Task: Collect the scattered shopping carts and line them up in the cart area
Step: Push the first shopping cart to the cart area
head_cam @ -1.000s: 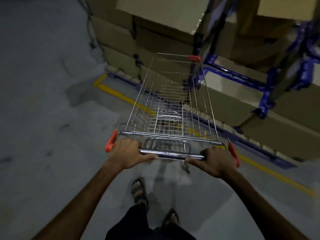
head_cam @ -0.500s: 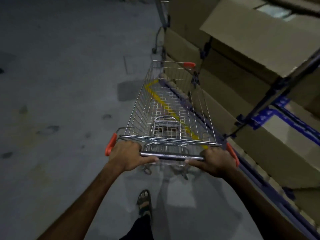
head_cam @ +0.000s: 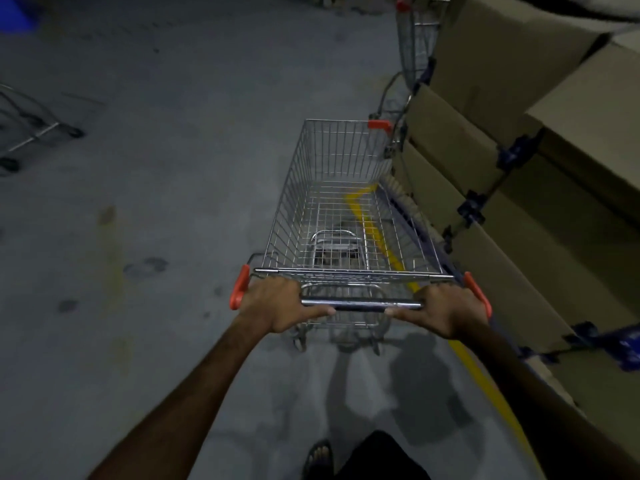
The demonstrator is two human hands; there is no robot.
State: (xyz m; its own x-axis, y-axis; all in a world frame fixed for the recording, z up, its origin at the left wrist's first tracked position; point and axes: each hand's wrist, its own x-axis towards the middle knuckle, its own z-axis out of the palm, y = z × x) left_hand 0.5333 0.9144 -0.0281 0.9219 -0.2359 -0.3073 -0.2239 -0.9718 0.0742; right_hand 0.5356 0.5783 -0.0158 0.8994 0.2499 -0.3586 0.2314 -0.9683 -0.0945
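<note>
Now both my hands, left (head_cam: 277, 304) and right (head_cam: 446, 311), grip the cart's (head_cam: 346, 216) handle, wheeling it beside the boxes (head_cam: 512, 188); next, nest it behind the parked cart (head_cam: 415, 39) ahead.

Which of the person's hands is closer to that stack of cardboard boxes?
The right hand. It grips the right end of the cart handle, next to the cardboard boxes. The left hand grips the handle's left end, on the side away from them.

You stand on a grey floor (head_cam: 173, 202) with dark spots. A yellow line (head_cam: 485, 379) runs along it beside stacked boxes (head_cam: 519, 254). Your cart (head_cam: 346, 209) rolls on it, and another cart (head_cam: 415, 46) waits ahead.
</note>
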